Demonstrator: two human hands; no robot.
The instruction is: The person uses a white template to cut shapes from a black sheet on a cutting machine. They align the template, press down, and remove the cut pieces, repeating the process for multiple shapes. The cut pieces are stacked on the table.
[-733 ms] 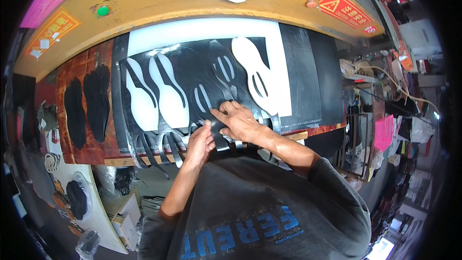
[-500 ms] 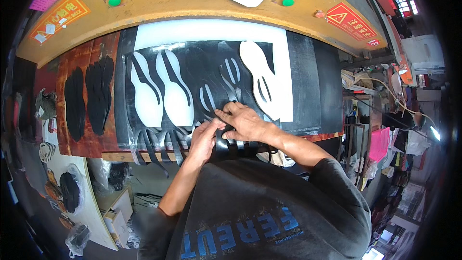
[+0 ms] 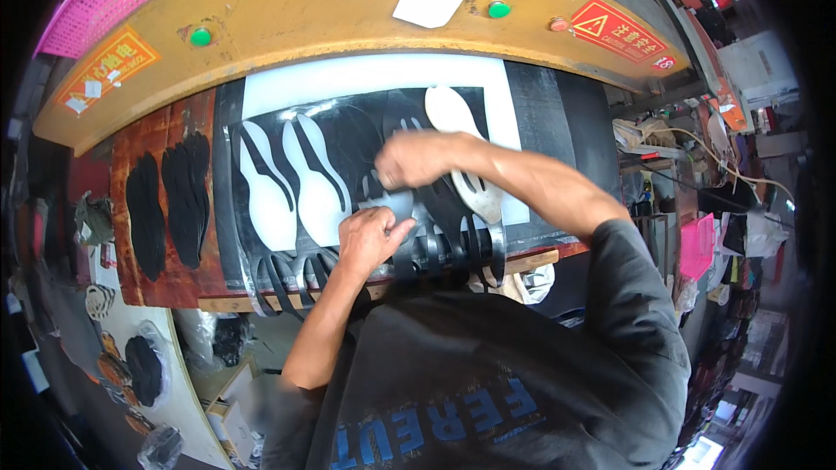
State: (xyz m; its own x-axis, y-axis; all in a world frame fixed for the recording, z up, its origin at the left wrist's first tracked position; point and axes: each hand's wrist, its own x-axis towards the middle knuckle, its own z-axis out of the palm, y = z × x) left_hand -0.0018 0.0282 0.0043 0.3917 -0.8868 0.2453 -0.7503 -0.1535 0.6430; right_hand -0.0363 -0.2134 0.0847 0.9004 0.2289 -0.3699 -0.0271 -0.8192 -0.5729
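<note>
Compared with the earlier frame, the right hand (image 3: 414, 159) is farther up over the sheet (image 3: 359, 135) and apart from the left hand (image 3: 370, 239). Left to right, we log two piles of black soles (image 3: 144, 218), dull and ragged-edged, well apart from both hands. Next come two sole-shaped openings (image 3: 322, 209) in the thin, glossy sheet, which lies on a smooth white board (image 3: 374, 70), beneath both hands. Slim strips (image 3: 277, 283) dangle at its near edge; we judge they could snag and tear if dragged. The left hand is over the near part, fingers curled, thumb stuck out; whether it pinches anything we cannot tell. The right hand is bent-fingered and blurred; its grip we cannot tell either. A hard, one-sided pull could, we think, wrinkle or shift the sheet. Rightmost, a slotted, waisted cream sole (image 3: 447, 109) lies partly behind the right forearm (image 3: 540, 178); a low sweep could knock it askew.
</note>
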